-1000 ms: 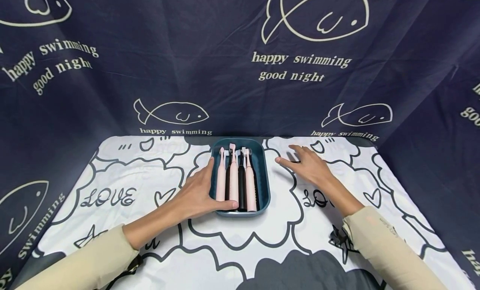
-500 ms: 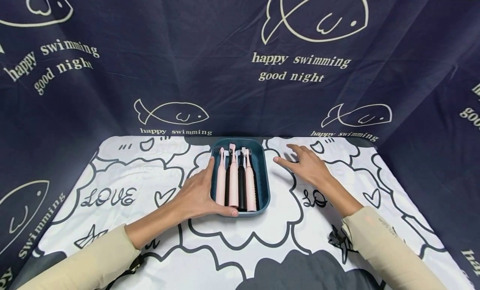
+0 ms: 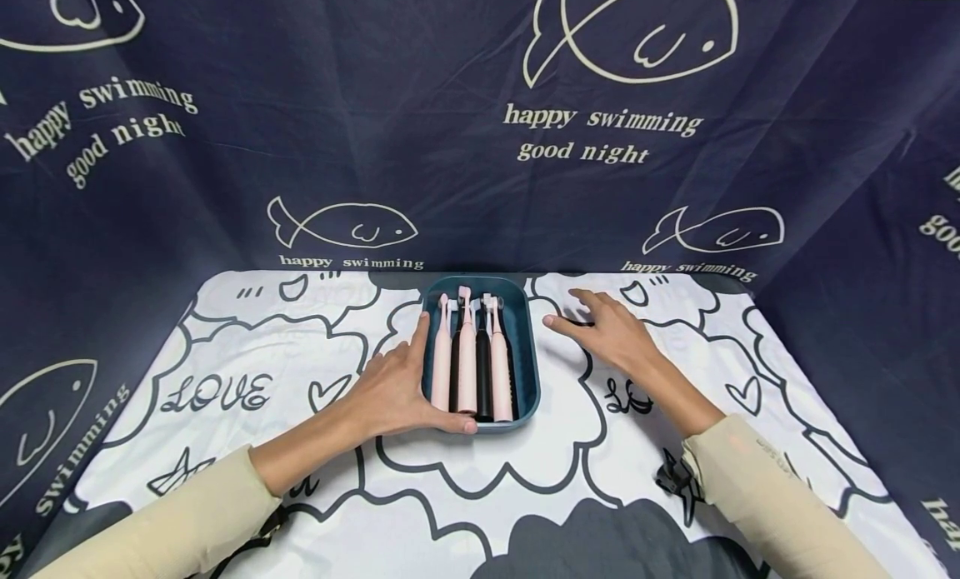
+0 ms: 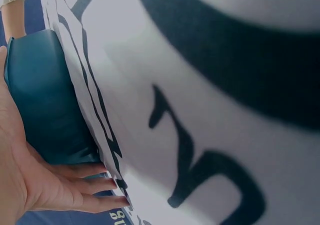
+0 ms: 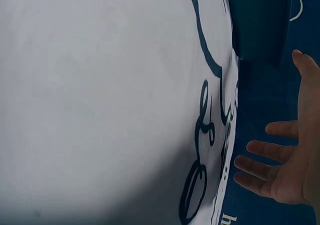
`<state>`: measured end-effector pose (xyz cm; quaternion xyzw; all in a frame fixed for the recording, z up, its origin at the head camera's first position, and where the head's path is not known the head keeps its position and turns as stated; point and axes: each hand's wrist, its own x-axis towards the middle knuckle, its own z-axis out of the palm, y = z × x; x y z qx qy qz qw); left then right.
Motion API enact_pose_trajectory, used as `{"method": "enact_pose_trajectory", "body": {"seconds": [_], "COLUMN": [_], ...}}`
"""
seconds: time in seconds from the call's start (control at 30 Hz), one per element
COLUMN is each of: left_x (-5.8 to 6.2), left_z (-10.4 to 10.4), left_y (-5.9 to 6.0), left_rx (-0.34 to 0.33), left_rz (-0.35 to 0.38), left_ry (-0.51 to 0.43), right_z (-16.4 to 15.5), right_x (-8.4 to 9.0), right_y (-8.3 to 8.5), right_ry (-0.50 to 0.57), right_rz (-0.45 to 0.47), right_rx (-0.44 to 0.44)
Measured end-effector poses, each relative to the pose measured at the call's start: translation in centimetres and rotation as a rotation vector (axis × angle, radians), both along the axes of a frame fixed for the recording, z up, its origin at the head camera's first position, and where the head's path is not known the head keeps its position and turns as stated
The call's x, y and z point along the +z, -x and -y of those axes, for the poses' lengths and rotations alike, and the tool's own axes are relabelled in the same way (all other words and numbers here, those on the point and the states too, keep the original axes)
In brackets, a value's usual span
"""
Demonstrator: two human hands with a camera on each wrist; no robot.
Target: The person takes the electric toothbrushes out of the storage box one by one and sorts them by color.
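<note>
Navy curtain behind, white cloth below | tray sits centre, brushes inside | left hand, straight-fingered, touches its near-left corner; right hand hovers spread, holding nothing, apart | tray looks light, stiff, smooth: take opposite walls

Dark blue curtains with pale fish outlines and "happy swimming good night" lettering, hanging behind and on both sides of a white tablecloth bearing dark cloud outlines.
</note>
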<state>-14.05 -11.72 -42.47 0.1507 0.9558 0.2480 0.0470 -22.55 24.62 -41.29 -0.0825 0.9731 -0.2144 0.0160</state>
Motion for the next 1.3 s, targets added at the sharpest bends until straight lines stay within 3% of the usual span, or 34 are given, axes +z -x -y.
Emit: {"method": "enact_pose_trajectory", "body": {"seconds": [0.27,0.57,0.97,1.3], "left_x": [-0.1,0.3,0.3,0.2], "left_z": [0.0,0.0,0.1,0.0], "left_y": [0.0,0.0,0.0,0.1], "left_rx": [0.003,0.015,0.010,0.007], "left_rz": [0.003,0.050,0.053,0.036], "left_ry": [-0.008,0.001,-0.019,-0.007], "right_z": [0.7,1.8,3.7,5.3], "right_x": [0.3,0.2,0.0,0.0], "right_y": [-0.3,-0.6,-1.0,-1.3], "right_ry": [0.048,0.188,0.335,0.382], "right_rz": [0.012,0.011,0.021,0.035], "right_rx": [0.016,0.043,0.083,0.136]}}
